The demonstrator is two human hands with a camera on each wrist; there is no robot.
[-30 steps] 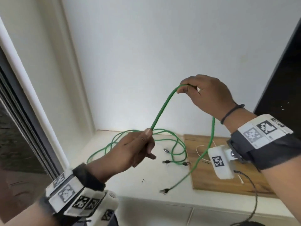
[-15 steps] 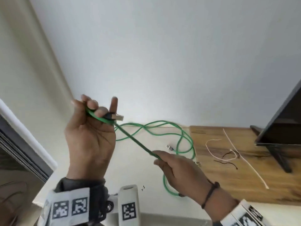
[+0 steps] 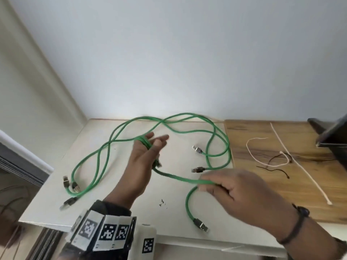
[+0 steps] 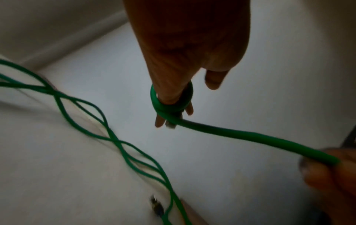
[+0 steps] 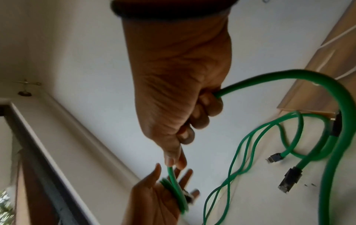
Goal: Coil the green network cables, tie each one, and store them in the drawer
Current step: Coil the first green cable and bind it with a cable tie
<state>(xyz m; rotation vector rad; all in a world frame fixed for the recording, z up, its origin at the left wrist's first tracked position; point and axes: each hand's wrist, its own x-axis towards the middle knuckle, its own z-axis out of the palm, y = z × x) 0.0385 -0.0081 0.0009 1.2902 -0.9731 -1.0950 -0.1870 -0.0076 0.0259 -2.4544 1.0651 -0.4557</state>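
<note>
Home room, likely living area: white low cabinet top [image 3: 122,207] in a plain white wall corner, wooden board [image 3: 262,194] on its right side, dark TV stand foot [image 3: 317,124], sliding window frame [image 3: 16,162] at left.

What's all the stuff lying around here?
Held cable: one, green, wound round the left fingers, running to the right hand.
Loose cables: count unclear, green, tangled on the white top.
White ties: two, on the wooden board.
Dark wires: thin, beside the ties.
Black stand: one, far right.
Left hand: fingers spread, wrapped by cable.
Right hand: grips the cable.
</note>
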